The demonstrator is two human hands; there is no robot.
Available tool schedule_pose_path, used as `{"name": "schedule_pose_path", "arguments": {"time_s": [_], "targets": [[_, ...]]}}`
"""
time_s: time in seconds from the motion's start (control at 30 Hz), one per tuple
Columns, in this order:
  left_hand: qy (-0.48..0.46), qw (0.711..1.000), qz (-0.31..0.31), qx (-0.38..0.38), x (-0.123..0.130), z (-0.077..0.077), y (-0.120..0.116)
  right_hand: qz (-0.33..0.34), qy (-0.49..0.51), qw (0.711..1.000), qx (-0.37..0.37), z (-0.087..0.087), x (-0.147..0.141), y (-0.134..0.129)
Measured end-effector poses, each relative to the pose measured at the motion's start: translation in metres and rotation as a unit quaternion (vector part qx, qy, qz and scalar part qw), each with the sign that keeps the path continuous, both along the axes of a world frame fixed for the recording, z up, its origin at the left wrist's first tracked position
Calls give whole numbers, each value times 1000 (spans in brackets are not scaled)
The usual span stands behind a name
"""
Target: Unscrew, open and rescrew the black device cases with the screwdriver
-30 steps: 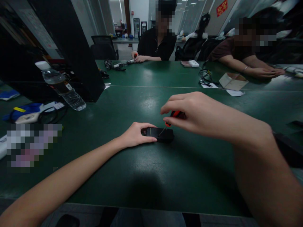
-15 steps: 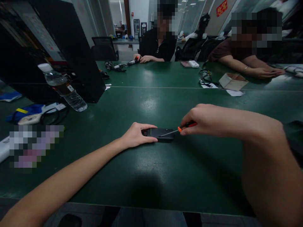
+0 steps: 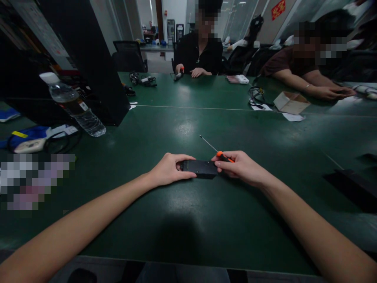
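A small black rectangular box (image 3: 203, 168) lies on the green table (image 3: 182, 208) in front of me. My left hand (image 3: 169, 169) grips its left end, thumb along the near side and fingers along the far side. In my right hand (image 3: 232, 165) is a screwdriver (image 3: 224, 156) with an orange and black handle. Its thin metal shaft points up and to the left, the tip raised beyond the box and apart from it. The right fingertips are at the box's right end; whether they press on it I cannot tell.
A water bottle (image 3: 78, 106) stands at the left by a large black case (image 3: 103, 78). Cables and a blue item (image 3: 35, 135) lie nearby. Across the table are two people, a small open carton (image 3: 291, 103) and black cables (image 3: 256, 96). A dark object (image 3: 353, 188) sits at right.
The screwdriver's tip has left the top of the box and now points away to the upper left. My right hand has lowered and turned, coming to the box's right end.
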State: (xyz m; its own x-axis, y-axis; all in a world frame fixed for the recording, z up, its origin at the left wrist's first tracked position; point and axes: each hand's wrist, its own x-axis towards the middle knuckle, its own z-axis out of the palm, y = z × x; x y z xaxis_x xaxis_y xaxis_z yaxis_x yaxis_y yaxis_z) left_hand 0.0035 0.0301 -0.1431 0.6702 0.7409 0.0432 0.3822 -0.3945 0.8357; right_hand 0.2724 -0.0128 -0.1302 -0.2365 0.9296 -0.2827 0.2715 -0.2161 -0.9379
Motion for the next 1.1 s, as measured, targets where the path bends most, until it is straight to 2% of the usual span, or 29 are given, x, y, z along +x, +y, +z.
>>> {"name": "schedule_pose_path", "arguments": {"time_s": [0.1, 0.17, 0.3, 0.37, 0.57, 0.8, 0.97, 1.03, 1.1], "targets": [[4, 1000, -1, 3, 1, 0, 0, -14, 31, 999, -35, 4, 1, -1], [6, 1000, -4, 11, 1, 0, 0, -5, 0, 1000, -29, 8, 1, -3], [1, 999, -11, 36, 2, 0, -1, 15, -118, 989, 93, 15, 2, -6], [2, 999, -10, 54, 2, -1, -2, 34, -152, 980, 124, 18, 4, -8], [-4, 996, -7, 84, 2, -3, -3, 60, -208, 971, 106, 23, 5, -15], [4, 997, -4, 73, 2, -1, -5, 35, -212, 970, 111, 26, -4, -18], [15, 996, 7, 89, 4, 1, -6, 6, -214, 967, 137, 23, 3, -11], [20, 995, 5, 94, 4, 1, -6, 27, -207, 969, 135, 21, 6, -10], [21, 995, -1, 100, 4, 0, -5, 76, -215, 964, 138, 20, 6, -12]]}}
